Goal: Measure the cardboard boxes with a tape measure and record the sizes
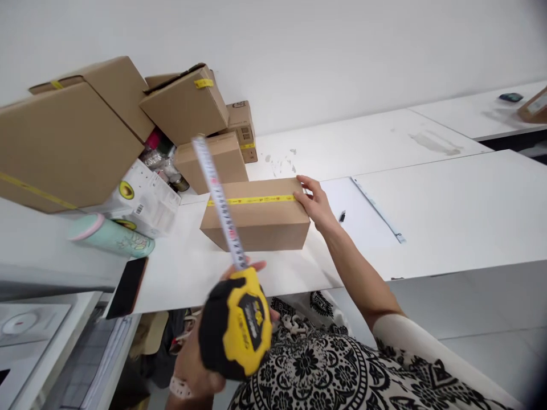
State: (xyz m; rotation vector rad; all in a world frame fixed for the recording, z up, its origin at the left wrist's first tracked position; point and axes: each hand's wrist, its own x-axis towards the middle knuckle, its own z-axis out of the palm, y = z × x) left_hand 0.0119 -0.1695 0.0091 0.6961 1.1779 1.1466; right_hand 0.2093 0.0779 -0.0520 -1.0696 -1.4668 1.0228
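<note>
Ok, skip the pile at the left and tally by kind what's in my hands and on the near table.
Cardboard box: 1
Tape measure: 1
Bottle: 1
Phone: 1
Pen: 1
Ruler: 1
Paper sheet: 1
Total: 7

The tape measure [237,327] hides most of the left hand [192,370]; its markings blur.

Yellow-and-black plastic tape measure case [239,327], its white metal blade [217,199] ticked black and red. Plain brown cardboard box [256,225] carries a yellow tape stripe [260,200]. Black-and-white floral-print garment [325,370]; mint-green bottle [123,239] wears a pink cap [88,226].
</note>
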